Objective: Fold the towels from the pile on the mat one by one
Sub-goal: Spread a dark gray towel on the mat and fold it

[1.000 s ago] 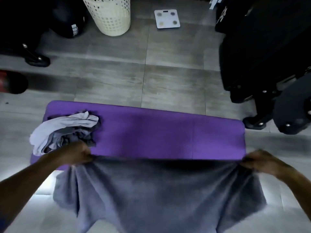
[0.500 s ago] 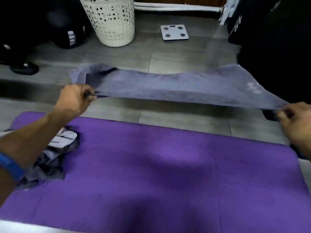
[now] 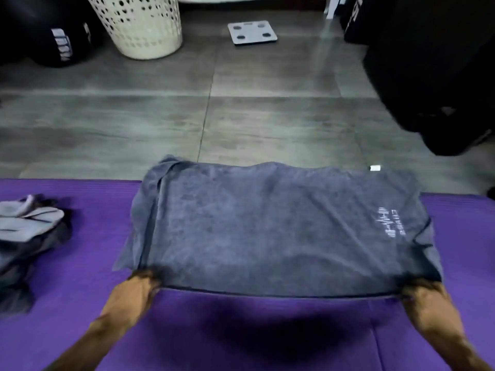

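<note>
Grey floor tiles (image 3: pixel 267 103) fill the head view, and a purple mat (image 3: pixel 241 330) lies across the near part of the floor. A grey towel (image 3: pixel 267 231) is spread over the middle of the mat, its far edge hanging past the mat's far edge onto the tiles, with a pale printed logo near its right end. The left hand (image 3: pixel 134 293) pinches the towel's near left corner and the right hand (image 3: pixel 426 298) pinches its near right corner; the near hem runs taut between them, just above the mat. The pile of towels (image 3: pixel 29 236) sits at the mat's left edge, well apart from the left hand. A cream perforated basket (image 3: pixel 139 25) and a bathroom scale (image 3: pixel 251 32) stand at the far side, dark bags (image 3: pixel 439 76) at right.
</note>
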{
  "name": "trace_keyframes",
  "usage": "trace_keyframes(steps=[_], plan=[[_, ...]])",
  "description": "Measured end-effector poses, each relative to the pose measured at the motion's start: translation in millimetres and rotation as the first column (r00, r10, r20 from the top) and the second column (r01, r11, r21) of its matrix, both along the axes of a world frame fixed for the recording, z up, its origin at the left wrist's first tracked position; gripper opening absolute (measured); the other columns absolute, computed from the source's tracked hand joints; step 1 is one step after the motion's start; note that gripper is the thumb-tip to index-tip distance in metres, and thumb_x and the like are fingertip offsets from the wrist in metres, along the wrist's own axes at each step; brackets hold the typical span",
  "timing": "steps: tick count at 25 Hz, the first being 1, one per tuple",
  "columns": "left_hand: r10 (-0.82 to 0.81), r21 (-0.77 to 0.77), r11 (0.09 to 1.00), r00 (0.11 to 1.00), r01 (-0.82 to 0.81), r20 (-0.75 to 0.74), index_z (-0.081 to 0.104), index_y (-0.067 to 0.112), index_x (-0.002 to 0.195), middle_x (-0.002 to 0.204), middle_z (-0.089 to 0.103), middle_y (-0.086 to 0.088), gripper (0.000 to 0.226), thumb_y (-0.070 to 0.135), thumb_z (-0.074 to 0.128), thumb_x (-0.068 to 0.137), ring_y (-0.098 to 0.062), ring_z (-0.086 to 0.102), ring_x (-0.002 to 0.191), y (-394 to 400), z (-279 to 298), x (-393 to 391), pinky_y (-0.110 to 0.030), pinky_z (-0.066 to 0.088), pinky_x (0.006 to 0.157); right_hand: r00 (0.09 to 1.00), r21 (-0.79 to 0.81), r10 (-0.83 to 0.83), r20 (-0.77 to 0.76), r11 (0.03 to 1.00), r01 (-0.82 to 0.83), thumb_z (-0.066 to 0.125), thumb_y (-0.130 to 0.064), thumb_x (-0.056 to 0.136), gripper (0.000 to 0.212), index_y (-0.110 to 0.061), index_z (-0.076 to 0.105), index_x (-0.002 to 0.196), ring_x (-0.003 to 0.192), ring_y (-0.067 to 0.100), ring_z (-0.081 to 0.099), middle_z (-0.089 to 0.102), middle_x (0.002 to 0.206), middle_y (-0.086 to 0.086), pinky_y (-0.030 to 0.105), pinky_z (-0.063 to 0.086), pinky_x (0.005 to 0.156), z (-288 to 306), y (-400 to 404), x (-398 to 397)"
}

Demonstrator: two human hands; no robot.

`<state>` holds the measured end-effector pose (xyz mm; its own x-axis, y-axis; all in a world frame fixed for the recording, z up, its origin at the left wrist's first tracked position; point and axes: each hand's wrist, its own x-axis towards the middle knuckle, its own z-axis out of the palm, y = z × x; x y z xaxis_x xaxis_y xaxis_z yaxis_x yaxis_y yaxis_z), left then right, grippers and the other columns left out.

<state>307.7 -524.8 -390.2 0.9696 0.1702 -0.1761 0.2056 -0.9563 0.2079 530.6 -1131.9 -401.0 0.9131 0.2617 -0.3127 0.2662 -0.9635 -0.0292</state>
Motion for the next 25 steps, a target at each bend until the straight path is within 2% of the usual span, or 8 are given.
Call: trace_keyframes(steps=[2,5,8,12,17,19,21,25], plan=[[0.183,0.022,0.983,0.963,-0.182,-0.197,0.07,0.021,0.097,0.105,0.069,0.0,0.032,0.034,0.042,0.095,-0.027,0.067,0.097,-13,-13,-27,-0.033,0.052,0.079,0.998,-0.052,-0.044,-0.038,0.998,0.042,0.038,-0.035,0.076,0.039,-0.016,0.072,0.075,0.087,0.038,0.063,0.07,0.089,0.013,0.048,0.051,0.077,-10,-20,-20],[0.274,0.011,0.959,0.911,-0.284,-0.308,0.067,0.028,0.105,0.111,0.068,0.002,0.031,0.041,0.045,0.087,-0.026,0.065,0.099,-14,-15,-59,-0.032,0.05,0.082,0.996,-0.091,-0.094,-0.004,0.992,0.093,0.047,-0.031,0.072,0.028,-0.021,0.074,0.075,0.083,0.038,0.063,0.07,0.093,0.01,0.046,0.052,0.072,1,-26,-43],[0.154,0.087,0.987,0.93,-0.132,-0.334,0.069,0.028,0.079,0.083,0.071,-0.001,0.013,0.017,0.07,0.073,-0.027,0.07,0.072,-12,-25,-81,-0.037,0.058,0.057,0.993,-0.042,-0.092,0.067,0.995,0.095,0.053,-0.03,0.07,0.023,-0.022,0.075,0.073,0.07,0.039,0.062,0.069,0.086,0.01,0.045,0.055,0.061,14,-22,-69],[0.029,0.08,0.997,0.9,0.006,-0.435,0.055,0.024,0.065,0.054,0.057,-0.002,0.007,0.019,0.056,0.06,-0.023,0.059,0.041,-37,-1,-96,-0.03,0.043,0.03,0.984,-0.066,-0.156,0.081,0.985,0.161,0.085,-0.014,0.066,0.022,-0.025,0.079,0.083,0.077,0.043,0.064,0.07,0.095,0.012,0.05,0.058,0.063,16,-36,-96],[0.083,0.131,0.991,0.807,-0.008,-0.584,0.062,0.029,0.079,0.084,0.068,-0.003,0.019,0.016,0.07,0.068,-0.026,0.071,0.08,-52,15,-91,-0.035,0.056,0.063,0.988,-0.007,-0.147,-0.044,0.989,0.147,0.071,-0.02,0.069,0.017,-0.022,0.077,0.085,0.077,0.042,0.066,0.071,0.094,0.01,0.05,0.058,0.061,22,-44,-124],[-0.054,0.026,0.997,0.859,0.077,-0.509,0.061,0.031,0.109,0.112,0.065,0.003,0.023,0.028,0.057,0.086,-0.012,0.065,0.105,-53,12,-73,-0.023,0.051,0.084,0.979,0.006,-0.195,-0.056,0.981,0.196,0.068,-0.024,0.069,0.024,-0.026,0.076,0.091,0.084,0.039,0.067,0.074,0.098,0.006,0.049,0.058,0.065,29,-39,-115],[-0.187,-0.059,0.98,0.785,0.189,-0.591,0.061,0.042,0.112,0.118,0.065,0.006,0.026,0.034,0.058,0.087,-0.005,0.064,0.107,-61,2,-44,-0.02,0.051,0.087,0.985,0.011,-0.174,0.02,0.985,0.174,0.062,-0.034,0.073,0.033,-0.027,0.073,0.103,0.086,0.037,0.066,0.073,0.106,0.003,0.046,0.058,0.067,31,-40,-99],[-0.416,0.083,0.885,0.86,0.457,-0.295,0.075,0.034,0.091,0.089,0.075,0.004,0.038,0.05,0.067,0.057,-0.015,0.072,0.073,-133,33,21,-0.034,0.06,0.061,0.998,-0.13,0.036,0.06,0.991,-0.028,0.047,-0.045,0.072,0.054,-0.025,0.067,0.119,0.095,0.032,0.065,0.063,0.128,0.004,0.046,0.057,0.066,18,-60,-78]])
